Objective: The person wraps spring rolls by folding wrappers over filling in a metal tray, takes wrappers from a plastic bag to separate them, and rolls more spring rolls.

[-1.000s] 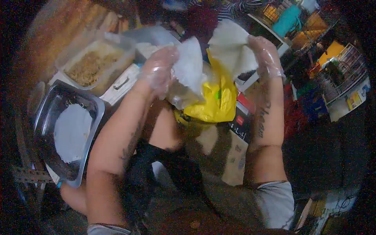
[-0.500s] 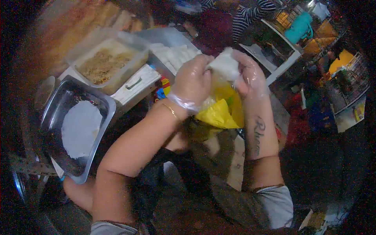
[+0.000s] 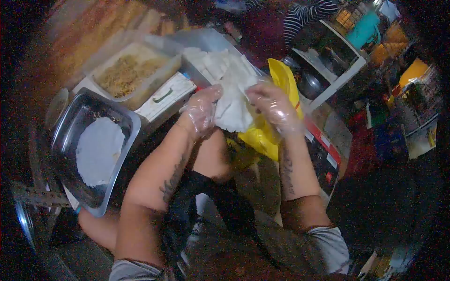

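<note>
A soft white sheet (image 3: 233,105) hangs between my two hands, both in clear plastic gloves. My left hand (image 3: 204,108) pinches its left edge. On the other side, my right hand (image 3: 273,107) has its fingers closed on the right edge. Behind the sheet is a grey-blue tray (image 3: 206,40) with white folded pieces (image 3: 206,61) in it. A yellow plastic bag (image 3: 283,84) is beneath and behind my right hand.
At the left, a metal tray (image 3: 133,136) holds round white sheets (image 3: 99,151). A clear tub (image 3: 176,65) of brown shredded filling (image 3: 129,75) stands above it. A person's striped sleeve (image 3: 304,16) shows at the top, beside a white shelf (image 3: 335,84).
The white sheet, bunched between my hands half a second ago, now hangs spread out. Both hands have moved left and slightly down. More of the yellow bag shows.
</note>
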Tool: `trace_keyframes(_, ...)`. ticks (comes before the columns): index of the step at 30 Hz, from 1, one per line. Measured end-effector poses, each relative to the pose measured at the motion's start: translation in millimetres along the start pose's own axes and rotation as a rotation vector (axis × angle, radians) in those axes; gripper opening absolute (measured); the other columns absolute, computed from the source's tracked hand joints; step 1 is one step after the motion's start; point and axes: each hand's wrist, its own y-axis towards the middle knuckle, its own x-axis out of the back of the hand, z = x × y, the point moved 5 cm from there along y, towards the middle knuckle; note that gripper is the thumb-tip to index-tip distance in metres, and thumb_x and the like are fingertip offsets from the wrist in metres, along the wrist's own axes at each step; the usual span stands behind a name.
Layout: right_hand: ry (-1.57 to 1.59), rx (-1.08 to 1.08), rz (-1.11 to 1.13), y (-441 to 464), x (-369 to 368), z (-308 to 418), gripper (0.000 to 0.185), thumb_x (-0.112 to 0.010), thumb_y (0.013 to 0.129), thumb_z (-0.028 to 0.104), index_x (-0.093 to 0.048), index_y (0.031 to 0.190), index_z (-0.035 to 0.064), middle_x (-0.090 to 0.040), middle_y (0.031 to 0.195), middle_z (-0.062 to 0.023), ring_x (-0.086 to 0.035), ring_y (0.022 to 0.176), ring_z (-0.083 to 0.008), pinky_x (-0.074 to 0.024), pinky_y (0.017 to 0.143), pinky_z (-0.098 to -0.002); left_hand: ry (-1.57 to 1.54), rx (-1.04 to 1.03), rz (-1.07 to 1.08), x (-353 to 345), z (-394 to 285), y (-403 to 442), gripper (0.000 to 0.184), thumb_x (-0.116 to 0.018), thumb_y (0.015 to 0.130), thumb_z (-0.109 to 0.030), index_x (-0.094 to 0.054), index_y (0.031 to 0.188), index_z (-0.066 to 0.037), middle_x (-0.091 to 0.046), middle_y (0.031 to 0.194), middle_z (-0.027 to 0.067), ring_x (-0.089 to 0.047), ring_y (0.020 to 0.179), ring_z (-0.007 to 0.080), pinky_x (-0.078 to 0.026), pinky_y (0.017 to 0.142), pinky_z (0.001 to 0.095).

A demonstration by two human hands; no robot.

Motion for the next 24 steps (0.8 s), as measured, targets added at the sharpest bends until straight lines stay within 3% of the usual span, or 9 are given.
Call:
trace_keyframes(1, -0.200, 0.094, 0.000, 3, -9, 2, 0.026, -0.065, 0.087, 0.017, -0.067, 0.108, 0.0005, -0.065, 0.099, -0.0066, -0.060, 0.089, -0.0159, -0.0488, 0.078, -0.0283, -0.042, 0.013, -0.036, 1, 2, -1, 0.042, -0.059, 0.091, -0.022, -0.053, 0.126, 0.001, -0.060, 0.122, 0.0153, -0.060, 0.109, 0.0318, -0.049, 0.096, 0.0418)
trace_keyframes(3, -0.150, 0.127, 0.032, 0, -22, 5, 0.028, -0.066, 0.086, 0.016, -0.067, 0.110, 0.0005, -0.065, 0.100, -0.0076, -0.060, 0.090, -0.0171, -0.0481, 0.080, -0.0292, -0.128, 0.036, -0.109, -2, 5, -7, 0.042, -0.059, 0.091, -0.023, -0.054, 0.126, 0.000, -0.062, 0.120, 0.0143, -0.061, 0.107, 0.0307, -0.050, 0.096, 0.0414)
trace_keyframes(6, -0.240, 0.149, 0.068, -4, -28, 24, 0.032, -0.069, 0.084, 0.016, -0.066, 0.113, 0.0017, -0.063, 0.102, -0.0104, -0.060, 0.093, -0.0181, -0.0474, 0.083, -0.0307, 0.185, 0.065, -0.186, 0, -5, -30, 0.043, -0.060, 0.090, -0.023, -0.054, 0.126, -0.002, -0.062, 0.118, 0.0134, -0.061, 0.107, 0.0287, -0.049, 0.096, 0.0400)
trace_keyframes(9, -0.317, 0.160, 0.060, -5, -34, 34, 0.033, -0.070, 0.083, 0.016, -0.066, 0.112, 0.0020, -0.063, 0.102, -0.0111, -0.060, 0.094, -0.0184, -0.0476, 0.083, -0.0310, 0.257, -0.091, -0.040, 4, -4, -32, 0.042, -0.063, 0.089, -0.022, -0.054, 0.122, 0.003, -0.063, 0.113, 0.0125, -0.061, 0.103, 0.0218, -0.049, 0.089, 0.0377)
trace_keyframes(12, -0.306, 0.209, 0.013, -5, -40, 25, 0.032, -0.070, 0.083, 0.016, -0.066, 0.111, 0.0018, -0.064, 0.101, -0.0100, -0.060, 0.092, -0.0180, -0.0482, 0.083, -0.0306, 0.365, -0.057, -0.165, 15, -8, -33, 0.037, -0.062, 0.089, -0.017, -0.056, 0.120, 0.003, -0.063, 0.113, 0.0128, -0.061, 0.104, 0.0228, -0.049, 0.092, 0.0394)
trace_keyframes(15, -0.193, 0.149, -0.026, -8, -43, 13, 0.029, -0.069, 0.084, 0.015, -0.066, 0.109, 0.0010, -0.065, 0.100, -0.0082, -0.061, 0.091, -0.0167, -0.0489, 0.082, -0.0294, 0.171, -0.112, -0.101, 10, -8, -40, 0.045, -0.059, 0.090, -0.025, -0.051, 0.129, -0.003, -0.058, 0.125, 0.0137, -0.057, 0.114, 0.0292, -0.047, 0.099, 0.0448)
trace_keyframes(18, -0.109, 0.099, 0.032, -11, -44, 15, 0.027, -0.068, 0.086, 0.014, -0.065, 0.109, 0.0003, -0.066, 0.100, -0.0069, -0.061, 0.091, -0.0150, -0.0493, 0.082, -0.0282, -0.124, -0.042, -0.114, -8, -14, -53, 0.047, -0.055, 0.096, -0.032, -0.048, 0.130, 0.000, -0.059, 0.123, 0.0155, -0.059, 0.112, 0.0296, -0.045, 0.100, 0.0460)
trace_keyframes(19, -0.092, 0.092, 0.053, -10, -46, 16, 0.027, -0.068, 0.086, 0.014, -0.065, 0.108, 0.0001, -0.066, 0.100, -0.0066, -0.061, 0.091, -0.0145, -0.0492, 0.082, -0.0279, -0.133, -0.051, -0.057, -6, -12, -51, 0.054, -0.051, 0.097, -0.042, -0.045, 0.132, -0.002, -0.057, 0.126, 0.0167, -0.057, 0.116, 0.0313, -0.044, 0.102, 0.0476)
trace_keyframes(24, -0.193, 0.020, 0.190, -18, -51, 41, 0.034, -0.075, 0.079, 0.016, -0.065, 0.108, 0.0004, -0.067, 0.100, -0.0109, -0.063, 0.091, -0.0193, -0.0495, 0.084, -0.0295, -0.169, -0.097, -0.011, -5, -19, -51, 0.056, -0.051, 0.096, -0.045, -0.046, 0.132, -0.002, -0.056, 0.127, 0.0164, -0.056, 0.117, 0.0310, -0.044, 0.102, 0.0472)
